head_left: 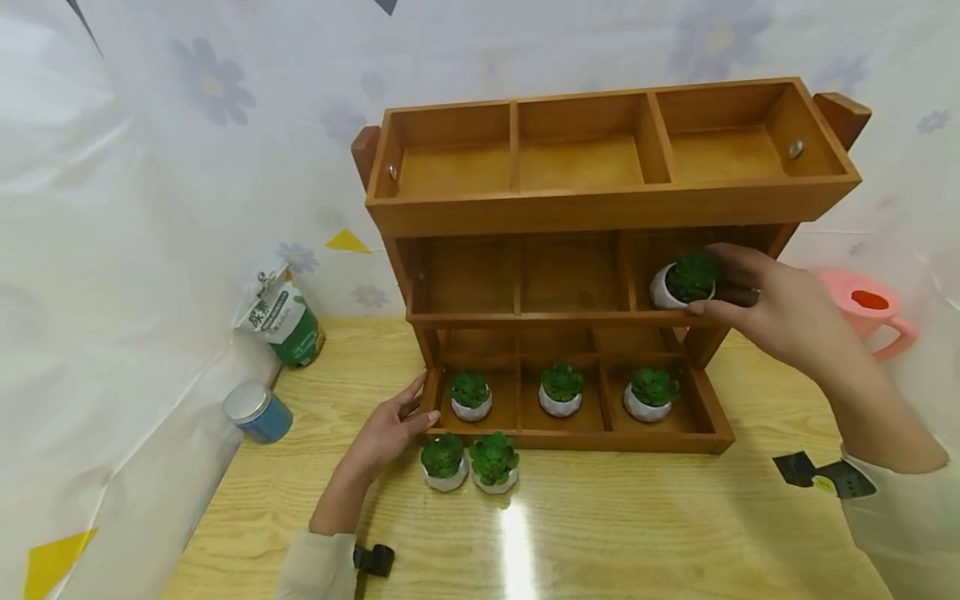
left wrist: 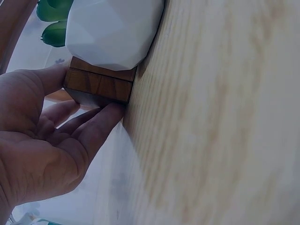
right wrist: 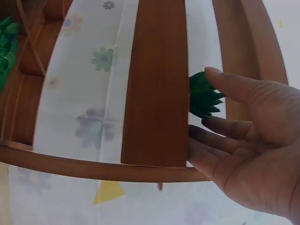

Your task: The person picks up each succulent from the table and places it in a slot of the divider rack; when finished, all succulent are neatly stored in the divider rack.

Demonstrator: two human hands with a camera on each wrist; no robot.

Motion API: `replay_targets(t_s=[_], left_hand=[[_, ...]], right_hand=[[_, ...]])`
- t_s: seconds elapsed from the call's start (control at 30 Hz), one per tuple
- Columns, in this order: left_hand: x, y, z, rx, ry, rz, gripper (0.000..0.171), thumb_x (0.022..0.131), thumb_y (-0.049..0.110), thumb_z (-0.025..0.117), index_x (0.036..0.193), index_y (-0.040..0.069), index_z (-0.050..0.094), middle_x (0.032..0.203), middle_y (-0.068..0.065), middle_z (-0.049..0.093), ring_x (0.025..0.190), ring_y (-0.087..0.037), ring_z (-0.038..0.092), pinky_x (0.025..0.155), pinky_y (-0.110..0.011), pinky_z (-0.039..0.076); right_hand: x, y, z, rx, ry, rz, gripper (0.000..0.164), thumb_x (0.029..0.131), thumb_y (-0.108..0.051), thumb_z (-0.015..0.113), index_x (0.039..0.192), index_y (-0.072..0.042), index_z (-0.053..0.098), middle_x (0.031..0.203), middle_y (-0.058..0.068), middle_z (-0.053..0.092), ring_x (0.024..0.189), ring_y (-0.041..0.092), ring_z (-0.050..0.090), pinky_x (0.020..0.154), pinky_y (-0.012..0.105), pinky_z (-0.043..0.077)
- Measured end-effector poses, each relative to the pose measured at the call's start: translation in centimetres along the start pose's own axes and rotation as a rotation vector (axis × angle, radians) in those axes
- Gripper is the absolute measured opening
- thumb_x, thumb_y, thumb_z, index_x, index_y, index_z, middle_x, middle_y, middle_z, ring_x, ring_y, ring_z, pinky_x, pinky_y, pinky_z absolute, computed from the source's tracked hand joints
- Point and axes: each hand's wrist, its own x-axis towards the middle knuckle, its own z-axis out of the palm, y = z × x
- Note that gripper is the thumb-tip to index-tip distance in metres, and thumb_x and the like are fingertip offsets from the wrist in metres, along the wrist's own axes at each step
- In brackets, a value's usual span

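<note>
A brown three-tier wooden shelf (head_left: pixel 611 208), each tier split into three compartments, stands on the table. My right hand (head_left: pixel 787 304) holds a potted succulent (head_left: pixel 670 287) in a white faceted pot at the middle tier's right compartment; in the right wrist view a board hides the pot and only green leaves (right wrist: pixel 204 96) show. With thumb and fingers, my left hand (head_left: pixel 390 429) grips the bottom tier's left front corner (left wrist: pixel 101 84). Three succulents (head_left: pixel 561 392) sit in the bottom tier, one per compartment. Two more potted succulents (head_left: pixel 444 462) stand on the table before that corner.
At the table's left are a green-and-white pouch (head_left: pixel 288 321) with a clip and a blue jar (head_left: pixel 258 412) with a silvery lid. A pink watering can (head_left: pixel 866 308) is behind my right forearm. Flower-patterned sheeting (head_left: pixel 225 208) hangs behind and at the sides.
</note>
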Motion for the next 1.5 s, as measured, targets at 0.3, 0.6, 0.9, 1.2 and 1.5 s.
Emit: replay_targets(t_s=[0.3, 0.6, 0.9, 1.2, 1.5], left_hand=[[0.0, -0.2, 0.0, 0.014, -0.003, -0.002, 0.071, 0.101, 0.029, 0.065, 0.160, 0.037, 0.026, 0.163, -0.015, 0.036, 0.151, -0.035, 0.034, 0.113, -0.051, 0.045], [-0.3, -0.3, -0.2, 0.000, 0.000, -0.010, 0.072, 0.101, 0.028, 0.064, 0.161, 0.036, 0.025, 0.163, -0.016, 0.034, 0.151, -0.036, 0.034, 0.114, -0.051, 0.044], [-0.1, 0.0, -0.3, 0.009, 0.001, 0.001, 0.072, 0.102, 0.028, 0.064, 0.161, 0.034, 0.024, 0.163, -0.017, 0.035, 0.146, -0.036, 0.042, 0.111, -0.050, 0.047], [0.1, 0.2, -0.3, 0.030, -0.001, 0.005, 0.071, 0.101, 0.029, 0.064, 0.161, 0.035, 0.025, 0.162, -0.016, 0.037, 0.148, -0.036, 0.039, 0.112, -0.050, 0.046], [0.2, -0.1, -0.1, 0.028, -0.002, 0.003, 0.073, 0.101, 0.030, 0.065, 0.161, 0.034, 0.025, 0.163, -0.018, 0.035, 0.148, -0.037, 0.039, 0.113, -0.052, 0.045]], right_hand=[[-4.4, 0.4, 0.3, 0.124, 0.118, 0.061, 0.072, 0.090, -0.035, 0.079, 0.151, -0.010, 0.049, 0.147, 0.017, 0.056, 0.118, -0.005, 0.061, 0.072, -0.007, 0.033], [-7.4, -1.6, 4.7, 0.336, 0.157, -0.087, 0.045, 0.089, -0.009, 0.078, 0.132, -0.018, 0.067, 0.117, -0.026, 0.068, 0.098, -0.017, 0.063, 0.079, 0.002, 0.049], [-8.1, -3.9, 11.4, 0.349, -0.114, -0.165, 0.040, 0.093, -0.028, 0.076, 0.131, -0.021, 0.067, 0.121, 0.003, 0.074, 0.097, 0.007, 0.073, 0.078, 0.022, 0.060], [-8.2, -5.7, 19.3, 0.432, -0.413, -0.199, 0.055, 0.093, -0.041, 0.073, 0.139, -0.011, 0.062, 0.127, 0.010, 0.071, 0.106, 0.026, 0.073, 0.087, 0.030, 0.060], [-7.6, -6.4, 22.5, 0.387, -0.529, -0.191, 0.067, 0.093, -0.040, 0.073, 0.149, -0.009, 0.053, 0.140, 0.010, 0.064, 0.114, 0.025, 0.071, 0.090, 0.036, 0.060]])
